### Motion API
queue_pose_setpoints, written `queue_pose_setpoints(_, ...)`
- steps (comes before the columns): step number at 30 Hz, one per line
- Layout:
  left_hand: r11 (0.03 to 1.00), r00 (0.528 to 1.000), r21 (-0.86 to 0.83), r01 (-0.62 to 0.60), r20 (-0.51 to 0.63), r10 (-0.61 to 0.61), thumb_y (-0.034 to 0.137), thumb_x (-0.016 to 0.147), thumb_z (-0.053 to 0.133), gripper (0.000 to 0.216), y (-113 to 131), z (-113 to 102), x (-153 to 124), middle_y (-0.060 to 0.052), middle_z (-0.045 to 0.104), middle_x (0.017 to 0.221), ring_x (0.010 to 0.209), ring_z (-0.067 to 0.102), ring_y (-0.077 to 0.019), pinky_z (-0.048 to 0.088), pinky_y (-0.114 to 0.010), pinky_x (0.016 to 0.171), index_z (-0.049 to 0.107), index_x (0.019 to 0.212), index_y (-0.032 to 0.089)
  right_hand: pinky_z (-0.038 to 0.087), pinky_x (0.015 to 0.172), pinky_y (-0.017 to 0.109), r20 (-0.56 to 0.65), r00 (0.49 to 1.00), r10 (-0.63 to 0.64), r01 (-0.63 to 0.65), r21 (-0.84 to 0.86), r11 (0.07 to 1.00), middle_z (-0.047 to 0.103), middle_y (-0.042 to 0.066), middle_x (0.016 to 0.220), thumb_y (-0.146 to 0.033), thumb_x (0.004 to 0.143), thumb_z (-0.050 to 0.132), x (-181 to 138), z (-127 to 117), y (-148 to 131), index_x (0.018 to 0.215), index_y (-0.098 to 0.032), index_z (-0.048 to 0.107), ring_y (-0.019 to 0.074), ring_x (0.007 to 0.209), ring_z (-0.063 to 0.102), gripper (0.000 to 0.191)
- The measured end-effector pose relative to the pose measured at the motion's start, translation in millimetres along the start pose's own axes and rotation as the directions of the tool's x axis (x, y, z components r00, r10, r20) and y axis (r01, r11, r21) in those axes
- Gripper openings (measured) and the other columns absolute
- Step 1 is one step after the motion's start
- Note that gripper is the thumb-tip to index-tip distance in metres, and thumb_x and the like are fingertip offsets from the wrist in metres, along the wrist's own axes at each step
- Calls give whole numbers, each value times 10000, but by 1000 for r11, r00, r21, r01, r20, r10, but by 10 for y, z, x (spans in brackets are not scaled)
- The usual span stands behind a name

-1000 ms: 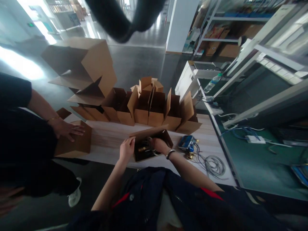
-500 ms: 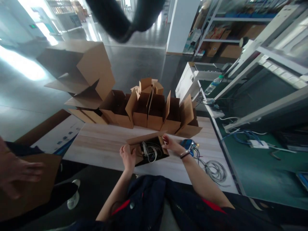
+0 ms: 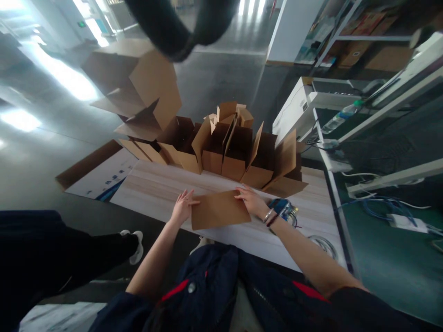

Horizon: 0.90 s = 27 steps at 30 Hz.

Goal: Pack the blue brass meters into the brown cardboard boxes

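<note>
A small brown cardboard box lies on the table in front of me with its top flap down, so its inside is hidden. My left hand grips the box's left end, thumb over the edge and the other fingers reaching behind it. At the far right corner my right hand holds the box, its fingers on the flap. Just right of that hand sits a blue device with cables. A coil of grey cable lies partly behind my right forearm.
Several open cardboard boxes stand in a row along the table's far edge. A larger open carton rises at the far left. On the right are a metal frame and a bottle. Another person's dark-clothed leg is at the left.
The box's flap has come down over the white cables that showed inside. Both hands have shifted along its ends. The other person's hand and brown box at the left have left the view.
</note>
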<state>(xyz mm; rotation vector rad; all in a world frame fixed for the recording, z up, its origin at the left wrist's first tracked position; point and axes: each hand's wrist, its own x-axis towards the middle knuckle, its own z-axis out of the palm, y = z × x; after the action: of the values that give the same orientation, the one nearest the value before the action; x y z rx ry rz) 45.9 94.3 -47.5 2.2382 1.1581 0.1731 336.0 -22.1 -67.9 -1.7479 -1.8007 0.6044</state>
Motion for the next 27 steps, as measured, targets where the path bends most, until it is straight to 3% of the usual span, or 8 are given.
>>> queue_pose_setpoints(2, 960, 975, 237, -152, 196, 106, 429, 810, 523, 491, 191, -35, -34, -71, 333, 1483, 1399, 205, -265, 183, -460, 1136, 565, 1252, 219, 217, 1115, 503, 216, 975, -56, 97, -185, 978, 435, 136, 1408, -328, 805, 550, 63, -68, -139, 1119, -158, 650, 298, 1371, 262, 371)
queue_pose_setpoints(4, 901, 934, 368, -228, 344, 96, 563, 660, 662, 953, 430, 22, -57, -161, 180, 1524, 1410, 128, -316, 173, -467, 1132, 303, 1429, 129, 178, 1107, 549, 414, 910, -11, 147, -298, 943, 259, 200, 1492, -501, 622, 726, 143, -45, -297, 1347, -126, 453, 386, 1383, 177, 861)
queue_pose_setpoints(6, 854, 922, 474, -216, 386, 20, 591, 533, 749, 1216, 643, 120, -58, -223, 88, 1523, 1405, 77, -369, 160, -512, 1118, 157, 1462, 77, 147, 1097, 579, 519, 853, 54, 171, -377, 911, 126, 253, 1512, -550, 433, 813, 213, 35, -432, 1453, -107, 230, 443, 1378, 115, 1255)
queue_pose_setpoints(8, 813, 922, 551, -189, 384, -46, 573, 490, 788, 1283, 781, 201, -42, -245, 56, 1517, 1398, 60, -401, 160, -563, 1098, 122, 1466, 72, 113, 1091, 597, 542, 835, 92, 185, -436, 881, 67, 275, 1512, -542, 379, 837, 242, 123, -524, 1469, -102, 142, 462, 1376, 75, 1366)
queue_pose_setpoints(17, 697, 935, 670, -257, 356, 3, 434, 588, 784, 1111, 855, 388, -135, -246, 144, 1504, 1394, 145, -373, 218, -569, 1084, 188, 1457, 82, 142, 1059, 641, 427, 904, 27, 230, -538, 811, 101, 280, 1506, -441, 516, 836, -23, 295, -661, 1457, -86, 178, 439, 1380, 103, 1202)
queue_pose_setpoints(21, 695, 924, 650, -308, 377, 57, 391, 663, 739, 954, 900, 286, -97, -251, 245, 1479, 1362, 254, -369, 313, -519, 1054, 271, 1423, 53, 251, 1027, 615, 431, 902, -25, 274, -526, 805, 230, 267, 1480, -453, 627, 763, 30, 169, -698, 1437, -103, 262, 435, 1338, 244, 1015)
queue_pose_setpoints(24, 706, 912, 607, -366, 384, 143, 347, 756, 651, 744, 911, 151, -39, -222, 385, 1419, 1275, 412, -323, 424, -428, 975, 353, 1380, 70, 373, 992, 498, 450, 890, -74, 317, -494, 810, 384, 221, 1420, -397, 746, 673, 98, 36, -729, 1405, -124, 345, 366, 1257, 404, 785)
queue_pose_setpoints(27, 696, 914, 606, -384, 355, 195, 347, 783, 622, 683, 847, 144, -74, -202, 419, 1399, 1245, 446, -303, 433, -402, 966, 377, 1364, 84, 403, 981, 457, 433, 894, -116, 345, -501, 794, 421, 204, 1400, -393, 760, 670, 71, 10, -716, 1396, -127, 366, 348, 1234, 435, 753)
